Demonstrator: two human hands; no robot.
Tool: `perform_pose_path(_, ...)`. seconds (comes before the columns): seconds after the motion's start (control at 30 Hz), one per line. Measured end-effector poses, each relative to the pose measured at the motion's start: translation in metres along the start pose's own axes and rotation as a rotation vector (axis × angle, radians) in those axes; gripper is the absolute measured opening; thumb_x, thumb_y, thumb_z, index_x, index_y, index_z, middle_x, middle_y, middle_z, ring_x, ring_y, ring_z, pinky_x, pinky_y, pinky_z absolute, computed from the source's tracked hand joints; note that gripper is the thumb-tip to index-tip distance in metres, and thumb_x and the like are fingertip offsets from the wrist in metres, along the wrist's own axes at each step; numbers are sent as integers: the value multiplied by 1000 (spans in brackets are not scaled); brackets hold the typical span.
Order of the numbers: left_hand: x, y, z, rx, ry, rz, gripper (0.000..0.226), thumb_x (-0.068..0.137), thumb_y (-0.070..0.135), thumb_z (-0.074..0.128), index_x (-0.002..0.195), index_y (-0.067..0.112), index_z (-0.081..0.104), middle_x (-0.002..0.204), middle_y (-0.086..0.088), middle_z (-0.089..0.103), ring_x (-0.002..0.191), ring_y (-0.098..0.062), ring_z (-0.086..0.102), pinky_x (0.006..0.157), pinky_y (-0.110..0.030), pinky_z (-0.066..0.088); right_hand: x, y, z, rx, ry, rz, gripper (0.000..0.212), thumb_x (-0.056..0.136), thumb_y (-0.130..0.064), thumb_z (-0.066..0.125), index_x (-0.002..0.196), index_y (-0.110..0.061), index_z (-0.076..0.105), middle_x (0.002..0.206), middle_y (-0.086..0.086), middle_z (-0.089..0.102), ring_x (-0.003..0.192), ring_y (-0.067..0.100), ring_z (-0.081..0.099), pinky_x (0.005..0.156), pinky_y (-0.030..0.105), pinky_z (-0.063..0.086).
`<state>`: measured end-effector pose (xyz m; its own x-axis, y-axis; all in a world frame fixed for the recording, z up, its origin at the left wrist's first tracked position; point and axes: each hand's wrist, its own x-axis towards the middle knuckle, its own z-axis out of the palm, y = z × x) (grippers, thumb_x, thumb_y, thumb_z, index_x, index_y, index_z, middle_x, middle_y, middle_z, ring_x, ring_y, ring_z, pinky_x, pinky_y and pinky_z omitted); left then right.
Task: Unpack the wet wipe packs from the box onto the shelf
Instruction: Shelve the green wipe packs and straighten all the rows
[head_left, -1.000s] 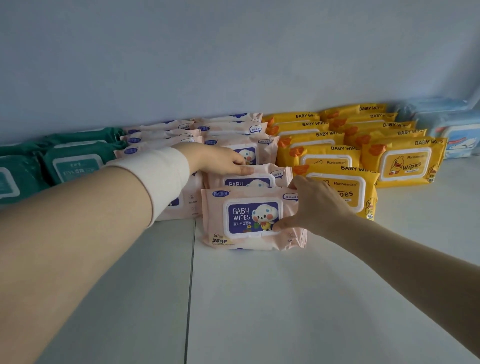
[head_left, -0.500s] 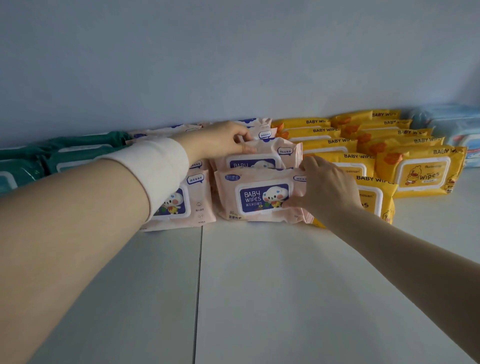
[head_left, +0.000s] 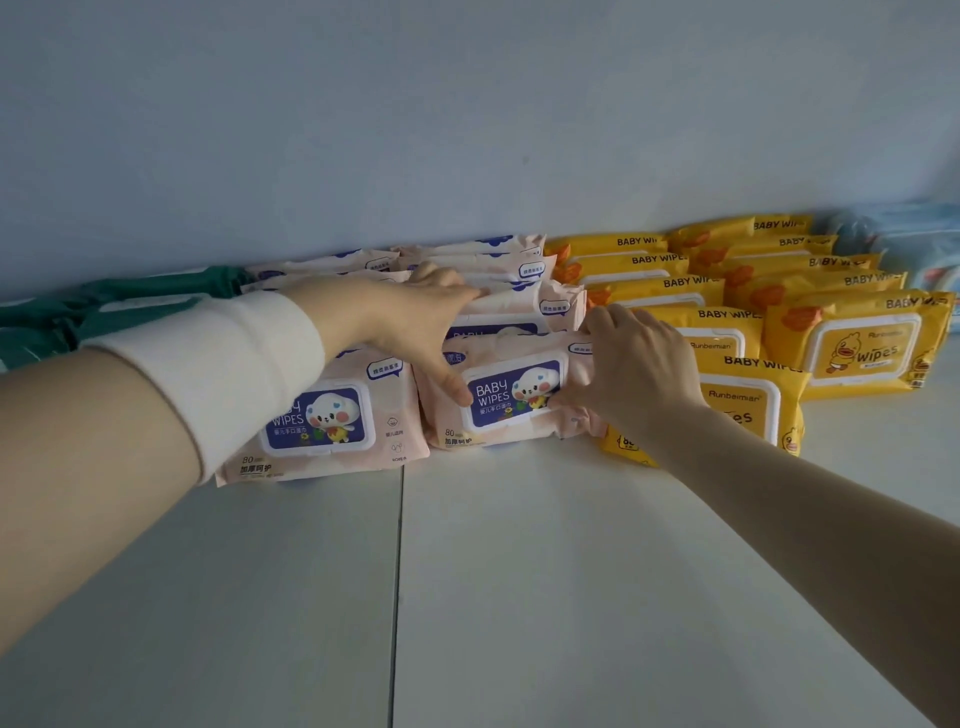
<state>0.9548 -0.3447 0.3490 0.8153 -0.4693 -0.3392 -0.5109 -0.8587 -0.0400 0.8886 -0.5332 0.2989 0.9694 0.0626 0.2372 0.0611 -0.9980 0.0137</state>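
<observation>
on the white shelf (head_left: 519, 571) the front pink pack (head_left: 514, 395) stands label-out, closing its row. the right hand (head_left: 639, 364) grips its right end, fingers curled over the top. the left hand (head_left: 405, 322) is spread, thumb on its face, fingers straight, probably steadying the pack behind (head_left: 519, 312). yellow packs (head_left: 857, 353) flank it.

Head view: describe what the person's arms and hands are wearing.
The left arm carries a wide white fabric cuff around the wrist, with bare forearm behind it. The right arm has no sleeve in view. The left hand and right hand are ungloved, and no ring, watch or bracelet shows.
</observation>
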Motion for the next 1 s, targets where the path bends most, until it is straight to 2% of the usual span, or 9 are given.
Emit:
perform_pose_path(0.17, 9, -3, 1, -55, 72, 13, 110, 62, 51, 78, 148, 21, 16, 142, -3, 26, 134, -21, 19, 112, -38, 24, 4, -3, 6, 34, 0, 61, 72, 72, -60, 66, 122, -13, 44, 121, 4, 55, 112, 23, 51, 90, 32, 44)
perform_pose_path(0.33, 4, -6, 9, -39, 132, 47, 118, 59, 53, 79, 149, 23, 9, 144, -1, 24, 135, -20, 19, 113, -39, 22, 0, -1, 5, 13, -6, 34, 77, 72, -61, 65, 128, -13, 42, 127, 4, 52, 117, 24, 48, 93, 32, 43)
perform_pose_path(0.57, 7, -6, 15, 14, 212, 71, 107, 64, 52, 77, 145, 14, 19, 141, -6, 28, 132, -22, 23, 108, -34, 23, 2, -3, 8, 31, -12, 64, 77, 71, -59, 67, 127, -13, 42, 127, 5, 53, 117, 25, 48, 93, 34, 43)
perform_pose_path(0.73, 4, -1, 13, 41, 178, 42, 109, 65, 52, 76, 147, 16, 13, 144, -7, 25, 135, -23, 19, 111, -37, 21, 3, -3, 8, 7, -41, 47, 77, 75, -56, 66, 132, -13, 38, 132, 7, 48, 120, 26, 43, 98, 34, 40)
perform_pose_path(0.87, -7, 12, 4, 24, 73, 0, 123, 63, 58, 74, 149, 24, -8, 155, -5, 5, 144, -26, 4, 117, -46, 13, -2, 8, -9, -47, -73, -49, 86, 73, -62, 63, 138, -13, 34, 135, 7, 41, 125, 26, 35, 104, 35, 32)
perform_pose_path(0.93, -11, 25, -10, 107, 91, -11, 124, 63, 64, 70, 149, 22, -11, 158, -5, 0, 145, -27, 1, 117, -51, 11, -4, 23, -27, -66, -50, -61, 84, 77, -61, 60, 140, -14, 33, 139, 9, 40, 128, 28, 36, 105, 37, 32)
perform_pose_path(1.0, -11, 45, -28, 256, 131, -7, 119, 66, 68, 64, 150, 20, -5, 158, -4, 4, 144, -27, 5, 116, -53, 7, -5, 46, -48, -186, -36, -66, 77, 82, -56, 57, 141, -13, 33, 142, 11, 39, 131, 29, 35, 105, 40, 32)
